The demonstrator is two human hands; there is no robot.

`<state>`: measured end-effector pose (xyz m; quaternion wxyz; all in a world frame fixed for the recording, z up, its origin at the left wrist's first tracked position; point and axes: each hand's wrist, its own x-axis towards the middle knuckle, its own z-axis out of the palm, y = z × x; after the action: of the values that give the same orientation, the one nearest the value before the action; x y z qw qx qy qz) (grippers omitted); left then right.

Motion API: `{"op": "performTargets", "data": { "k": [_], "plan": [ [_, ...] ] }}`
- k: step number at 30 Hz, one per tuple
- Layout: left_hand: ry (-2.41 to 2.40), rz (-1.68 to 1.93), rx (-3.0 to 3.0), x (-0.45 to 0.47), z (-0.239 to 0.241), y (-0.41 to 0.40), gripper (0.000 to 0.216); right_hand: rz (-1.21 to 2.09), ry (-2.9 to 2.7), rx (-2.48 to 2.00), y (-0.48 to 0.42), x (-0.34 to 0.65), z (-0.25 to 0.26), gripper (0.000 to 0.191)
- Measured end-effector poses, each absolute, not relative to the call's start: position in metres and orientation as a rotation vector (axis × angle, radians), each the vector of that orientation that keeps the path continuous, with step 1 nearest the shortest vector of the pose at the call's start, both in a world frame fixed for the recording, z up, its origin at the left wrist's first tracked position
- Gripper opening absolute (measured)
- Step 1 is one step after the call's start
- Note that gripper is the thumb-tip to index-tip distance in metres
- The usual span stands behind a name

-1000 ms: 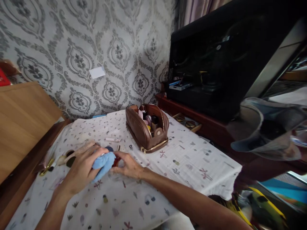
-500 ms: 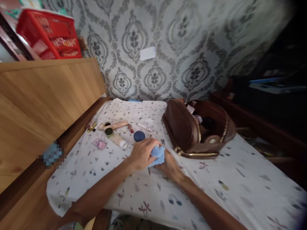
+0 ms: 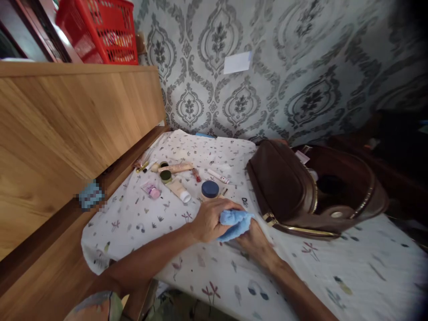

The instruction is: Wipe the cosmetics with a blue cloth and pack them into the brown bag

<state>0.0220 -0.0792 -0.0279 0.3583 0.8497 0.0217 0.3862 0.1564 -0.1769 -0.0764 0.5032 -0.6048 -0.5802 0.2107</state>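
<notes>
My left hand is closed round a crumpled light-blue cloth, thumb on the near side. My right hand meets it from the right and grips the cloth's far side; its fingertips are hidden underneath. Whether anything is wrapped inside does not show. Just beyond my left knuckles stands a jar with a dark blue lid. A small dark-tipped piece shows beside the jar, partly covered by my hand. A beige tube with a white cap lies to the left.
More cosmetics lie left: a pink-capped item, a dark green-lidded jar, a long peach tube, a red lip tube and a white pen-like tube. An unzipped brown bag stands right. A wooden panel borders the left.
The view has swung left and closer, so things appear further right. My hands stay together on the cloth, which now looks more spread out. More of the blue-lidded jar shows.
</notes>
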Motion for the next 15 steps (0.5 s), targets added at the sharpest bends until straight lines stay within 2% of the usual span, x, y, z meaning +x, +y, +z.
{"op": "performTargets", "data": {
  "k": [3, 7, 15],
  "plan": [
    [0.167, 0.899, 2.086, 0.021, -0.029, -0.079, 0.033, 0.564, -1.388, -1.511, -0.180, 0.159, -0.076, 0.032],
    [0.356, 0.793, 1.903, 0.022, -0.032, -0.080, 0.032, 0.561, -1.396, -1.505, -0.181, 0.161, -0.075, 0.048],
    [0.268, 0.732, 1.773, 0.022, -0.041, -0.075, 0.027, 0.531, -1.544, -1.460, -0.185, 0.169, -0.070, 0.066]
  ]
}}
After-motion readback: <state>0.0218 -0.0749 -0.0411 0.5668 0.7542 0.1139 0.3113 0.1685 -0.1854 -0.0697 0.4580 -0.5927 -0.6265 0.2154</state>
